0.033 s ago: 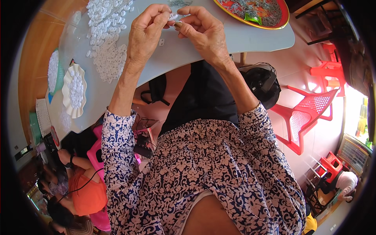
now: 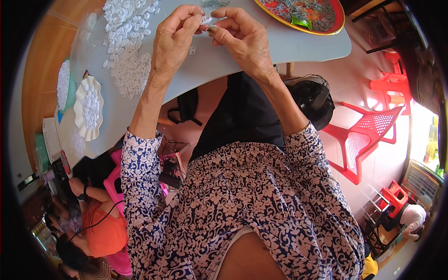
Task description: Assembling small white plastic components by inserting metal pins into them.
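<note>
White part: small plastic piece (image 2: 206, 20) pinched between both hands, held just above the grey bench (image 2: 289, 46).
Left hand (image 2: 172, 42): grip closed on the piece, thumb against forefinger.
Right hand (image 2: 242, 39): fingertips closed on its other side; contact partly hidden.
Stock: loose white pieces (image 2: 128, 51) heaped on bench, left of hands.
Advice: we keep elbows in, work close over the bench, press squarely, don't twist.

I see a grey desk (image 2: 298, 46) carrying a heap of small white pieces (image 2: 128, 44), a white scalloped dish (image 2: 88, 108) of them, and a red-rimmed tray (image 2: 305, 14).
</note>
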A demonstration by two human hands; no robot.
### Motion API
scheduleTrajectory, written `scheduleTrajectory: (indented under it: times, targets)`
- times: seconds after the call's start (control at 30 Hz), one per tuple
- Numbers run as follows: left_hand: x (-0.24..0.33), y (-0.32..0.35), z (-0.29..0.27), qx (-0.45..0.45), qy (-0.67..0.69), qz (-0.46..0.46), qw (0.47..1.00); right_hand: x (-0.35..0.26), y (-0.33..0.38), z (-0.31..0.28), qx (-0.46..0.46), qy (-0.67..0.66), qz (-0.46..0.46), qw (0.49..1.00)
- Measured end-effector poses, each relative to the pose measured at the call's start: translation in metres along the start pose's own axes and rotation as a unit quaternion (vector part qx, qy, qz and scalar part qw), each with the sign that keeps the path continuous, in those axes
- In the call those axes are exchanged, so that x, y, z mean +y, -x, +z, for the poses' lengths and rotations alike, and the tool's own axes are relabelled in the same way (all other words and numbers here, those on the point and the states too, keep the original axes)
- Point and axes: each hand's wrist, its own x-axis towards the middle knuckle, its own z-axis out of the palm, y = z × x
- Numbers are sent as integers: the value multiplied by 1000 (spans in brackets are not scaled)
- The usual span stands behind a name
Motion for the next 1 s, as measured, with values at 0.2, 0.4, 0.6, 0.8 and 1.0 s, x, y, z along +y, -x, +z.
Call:
scheduleTrajectory:
  times: [0.2,0.4,0.6,0.8,1.0]
  targets:
    - [6,1,-1,-5,-76,9,997,-1,0,1,2,6,3,1000]
    - [4,1,-4,-21,-114,16,993,0,1,1,8,-2,-4,1000]
    - [7,2,-2,-21,-116,34,993,3,1,0,7,9,-18,1000]
    - [14,-2,-7,-39,-153,37,987,2,0,-1,3,3,-20,1000]
    - [14,7,2,-5,-98,11,995,3,-1,-1,9,8,-32,999]
